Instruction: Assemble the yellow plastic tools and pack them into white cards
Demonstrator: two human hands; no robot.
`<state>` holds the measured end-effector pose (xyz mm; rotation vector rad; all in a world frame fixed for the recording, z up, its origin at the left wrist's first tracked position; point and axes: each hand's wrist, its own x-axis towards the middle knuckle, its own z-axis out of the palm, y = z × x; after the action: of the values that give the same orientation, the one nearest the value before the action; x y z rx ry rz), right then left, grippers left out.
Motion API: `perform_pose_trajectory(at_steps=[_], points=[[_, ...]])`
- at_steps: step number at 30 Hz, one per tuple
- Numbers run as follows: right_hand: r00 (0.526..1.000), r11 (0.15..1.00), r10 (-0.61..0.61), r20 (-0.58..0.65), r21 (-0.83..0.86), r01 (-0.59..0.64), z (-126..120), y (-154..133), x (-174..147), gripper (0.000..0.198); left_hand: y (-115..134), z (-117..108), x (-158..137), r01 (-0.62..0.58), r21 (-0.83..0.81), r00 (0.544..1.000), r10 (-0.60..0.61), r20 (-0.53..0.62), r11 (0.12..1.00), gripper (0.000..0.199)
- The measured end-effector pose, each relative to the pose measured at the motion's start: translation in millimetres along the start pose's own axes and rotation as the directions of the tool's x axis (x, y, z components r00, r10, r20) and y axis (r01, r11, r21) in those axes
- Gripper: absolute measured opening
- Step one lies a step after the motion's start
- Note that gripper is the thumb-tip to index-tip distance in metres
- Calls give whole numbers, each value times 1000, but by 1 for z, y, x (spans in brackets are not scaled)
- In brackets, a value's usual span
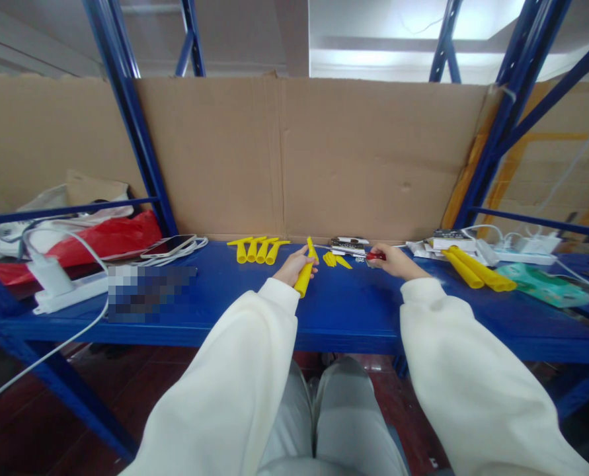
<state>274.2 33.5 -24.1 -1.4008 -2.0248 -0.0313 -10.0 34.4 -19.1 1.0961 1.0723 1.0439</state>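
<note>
My left hand [290, 266] is closed round a yellow plastic tube-shaped piece [303, 283], its wide end tilted down toward me and a thin part sticking up past the fingers. Over the table to the right, my right hand [394, 260] grips a small red-handled tool [375, 256] whose exact kind I cannot make out. Between the hands lie several small flat yellow pieces [336, 260] and a few tiny metal parts [359, 260]. Behind them sits a black-and-white pack [348, 246]. Left of my left hand, several yellow T-shaped pieces [258, 250] stand in a row.
Yellow tubes [477, 270] and a green plastic bag [545, 284] lie at right near a power strip [527, 250]. On the left are a phone [168, 246], white cables, another power strip [69, 294] and a red bag [106, 237]. Cardboard [215, 158] walls the blue table's [353, 317] back.
</note>
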Motion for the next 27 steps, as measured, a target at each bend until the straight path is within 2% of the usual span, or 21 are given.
perform_pose_trajectory(at_steps=[6,14,21,27], points=[[1000,999,2,10,-40,-2,-3,1,0,6,-1,3,-6,-80,146,995,89,-55,986,79],[994,999,36,107,-36,-33,-2,0,-1,10,3,3,-12,-89,281,990,115,-77,956,77],[995,980,101,1,-172,-99,-1,-6,-3,18,4,4,-14,-99,304,989,128,-78,947,74],[997,982,73,7,-177,-70,1,-5,-3,17,4,4,-14,-105,352,989,135,-62,930,73]])
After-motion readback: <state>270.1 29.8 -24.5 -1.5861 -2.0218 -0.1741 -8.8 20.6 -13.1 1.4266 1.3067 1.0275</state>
